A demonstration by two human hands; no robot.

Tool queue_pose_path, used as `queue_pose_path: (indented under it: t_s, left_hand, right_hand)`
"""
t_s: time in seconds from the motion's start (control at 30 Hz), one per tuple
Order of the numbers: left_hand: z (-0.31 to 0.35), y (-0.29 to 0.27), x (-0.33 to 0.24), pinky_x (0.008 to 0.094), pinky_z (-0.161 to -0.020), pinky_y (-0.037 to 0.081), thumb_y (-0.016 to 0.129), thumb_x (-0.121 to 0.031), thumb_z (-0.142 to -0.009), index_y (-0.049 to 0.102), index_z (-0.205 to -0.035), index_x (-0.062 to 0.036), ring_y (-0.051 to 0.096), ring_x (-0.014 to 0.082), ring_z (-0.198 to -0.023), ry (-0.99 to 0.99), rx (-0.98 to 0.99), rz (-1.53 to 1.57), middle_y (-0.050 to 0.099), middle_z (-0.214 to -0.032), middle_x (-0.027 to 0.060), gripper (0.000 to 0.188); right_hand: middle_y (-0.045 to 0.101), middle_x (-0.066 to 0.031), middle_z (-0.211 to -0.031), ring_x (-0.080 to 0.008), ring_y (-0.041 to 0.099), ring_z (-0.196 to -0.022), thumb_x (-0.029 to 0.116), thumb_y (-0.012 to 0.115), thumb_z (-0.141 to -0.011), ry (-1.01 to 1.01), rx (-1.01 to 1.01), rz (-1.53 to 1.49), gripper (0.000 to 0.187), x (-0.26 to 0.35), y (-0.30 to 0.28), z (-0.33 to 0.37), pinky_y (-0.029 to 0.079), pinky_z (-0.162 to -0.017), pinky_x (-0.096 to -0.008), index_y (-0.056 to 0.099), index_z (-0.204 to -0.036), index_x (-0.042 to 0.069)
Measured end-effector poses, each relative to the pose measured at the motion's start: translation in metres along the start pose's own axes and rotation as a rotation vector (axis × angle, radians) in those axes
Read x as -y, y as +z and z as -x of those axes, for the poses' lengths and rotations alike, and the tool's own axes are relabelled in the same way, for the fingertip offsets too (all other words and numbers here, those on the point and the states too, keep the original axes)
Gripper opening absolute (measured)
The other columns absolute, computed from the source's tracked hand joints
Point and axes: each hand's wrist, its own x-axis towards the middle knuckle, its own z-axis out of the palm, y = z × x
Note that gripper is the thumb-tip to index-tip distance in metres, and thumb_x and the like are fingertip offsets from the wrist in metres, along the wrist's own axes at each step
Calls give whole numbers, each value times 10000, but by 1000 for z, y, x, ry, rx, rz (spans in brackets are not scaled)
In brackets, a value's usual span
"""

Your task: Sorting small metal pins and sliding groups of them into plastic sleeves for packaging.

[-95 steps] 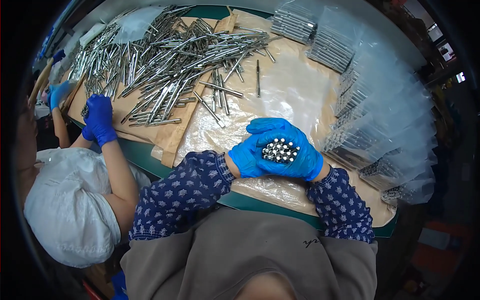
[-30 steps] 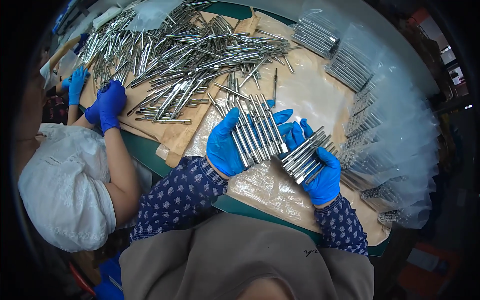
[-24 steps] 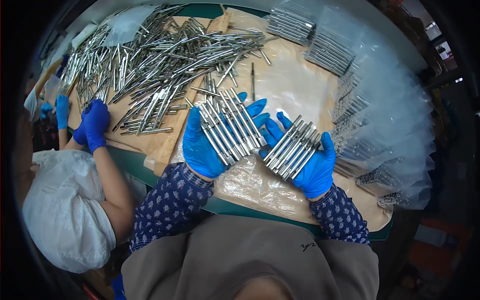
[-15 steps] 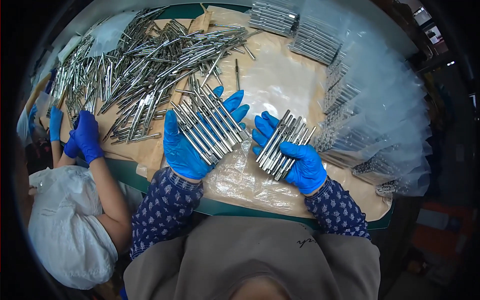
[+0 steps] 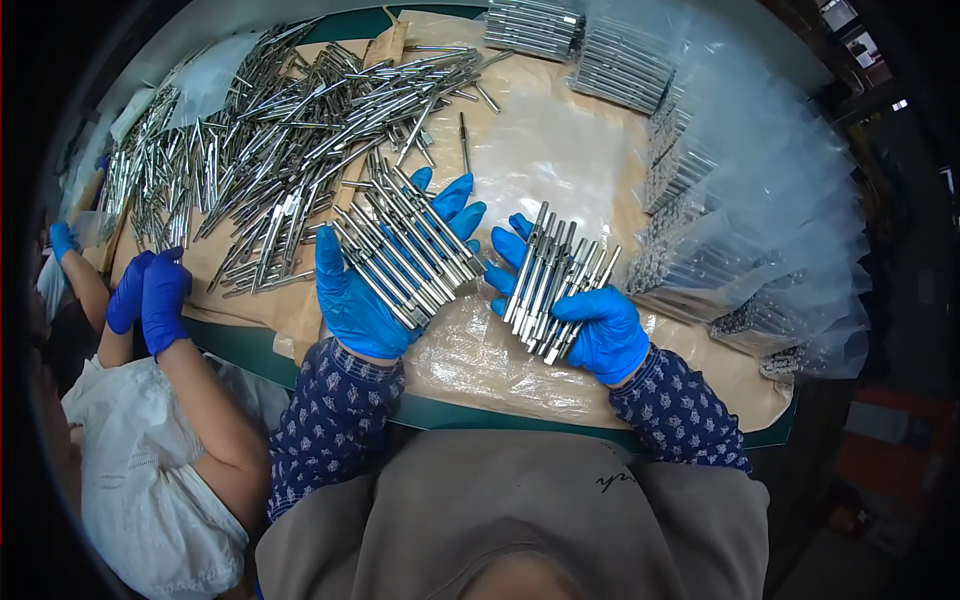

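Observation:
My left hand (image 5: 358,308), in a bright blue glove, cradles a row of shiny stepped steel rods (image 5: 408,262) lying side by side across the palm. Its fingers stretch out beneath them, partly hidden. A second, smaller bundle of steel rods (image 5: 548,290) is in my right hand (image 5: 612,338), also blue-gloved. The right thumb presses over this bundle while the fingers support it from behind. The bundle's rods stand at uneven heights. A small gap separates the two groups, and both are above the table.
Loose steel rods (image 5: 290,150) form a large heap at the far left. At the right, clear plastic bags (image 5: 735,235) hold stacked rods. Brown paper (image 5: 625,215) and clear plastic sheet (image 5: 490,370) cover the green table. On the left, a co-worker's purple-gloved hands (image 5: 165,295) are close to the heap.
The rods in my right hand have turned more upright and spread unevenly. My left hand keeps its row. The co-worker's purple-gloved hands have moved nearer the table's front edge.

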Motion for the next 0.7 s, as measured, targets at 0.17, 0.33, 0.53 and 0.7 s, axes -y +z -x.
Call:
queue_pose_path:
  t_s: [0.17, 0.33, 0.53, 0.7]
  left_hand:
    - [0, 2, -1, 565, -1034, 275, 599, -571, -750, 74, -1426, -21, 165, 455, -1326, 0, -22, 3, 77, -1446, 294, 1018]
    - [-1, 4, -2, 566, -1035, 272, 606, -566, -746, 64, -1427, -23, 159, 459, -1326, -5, -12, 10, 77, -1445, 295, 1027]
    - [-1, 4, -6, 559, -1040, 269, 590, -584, -742, 78, -1427, -21, 152, 463, -1327, 16, 3, 53, 70, -1446, 298, 1023]
    - [0, 9, -5, 539, -1069, 226, 585, -701, -668, 99, -1426, -23, 156, 435, -1336, 49, 59, 35, 116, -1449, 277, 1127]
  right_hand:
    - [298, -125, -1439, -340, 347, -1284, -108, 577, -625, -34, -137, 103, 953, -3, 0, -1, 313, -1060, -472, 140, -1440, 120]
    - [256, -207, -1437, -391, 307, -1296, 78, 641, -659, -14, -14, 99, 939, 1, 4, -1, 244, -1084, -495, 120, -1440, 85]
    - [139, -266, -1452, -434, 171, -1334, 517, 583, -743, 40, 3, -186, 969, -1, 8, -6, 157, -1088, -545, 107, -1427, 23]
    - [145, -249, -1457, -437, 203, -1322, 660, 557, -718, 15, 24, -167, 1055, -4, 13, 0, 219, -1060, -561, 76, -1436, 54]
